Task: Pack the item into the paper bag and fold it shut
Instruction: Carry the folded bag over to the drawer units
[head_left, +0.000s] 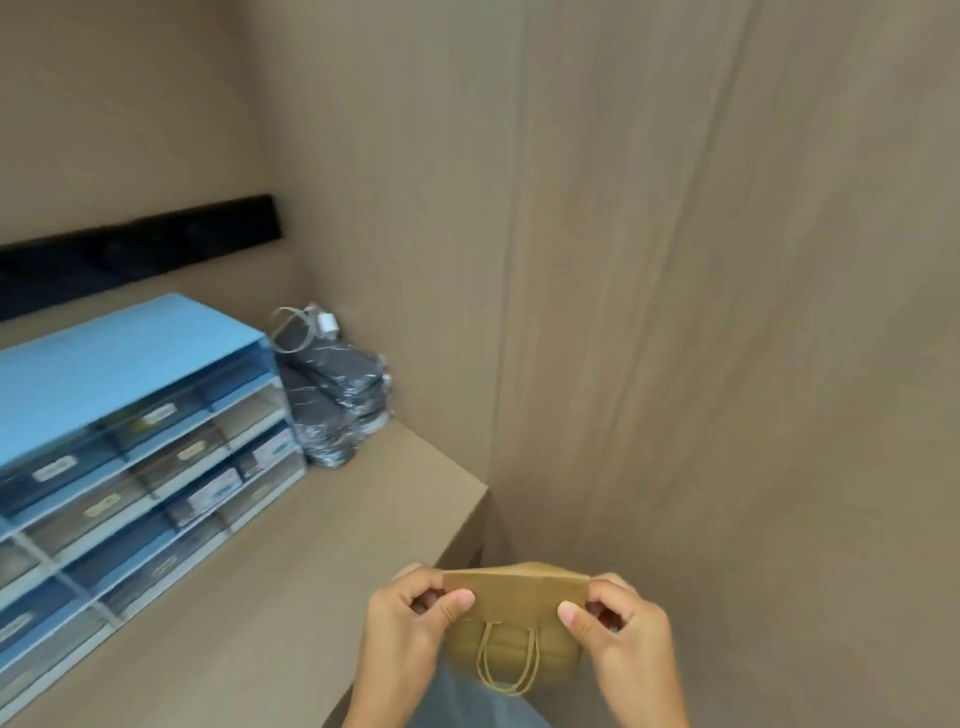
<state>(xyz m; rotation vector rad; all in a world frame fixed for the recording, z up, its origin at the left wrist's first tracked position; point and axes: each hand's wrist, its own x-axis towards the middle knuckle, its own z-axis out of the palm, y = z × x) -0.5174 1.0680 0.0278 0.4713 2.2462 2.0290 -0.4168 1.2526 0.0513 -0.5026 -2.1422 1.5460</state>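
Note:
A small brown paper bag (514, 629) with twisted paper handles hangs in the air in front of me, off the right end of the counter. Its top edge is folded over toward me into a flat flap. My left hand (410, 618) pinches the flap's left corner between thumb and fingers. My right hand (618, 623) pinches the right corner the same way. The handles dangle down over the bag's front. Whatever is inside the bag is hidden.
A brown counter (311, 561) runs along the left, ending at a corner near the bag. On it stand a blue drawer organiser (130, 441) with labelled trays and a stack of dark plastic-wrapped packets (337, 400). Brown wall panels close the right and back.

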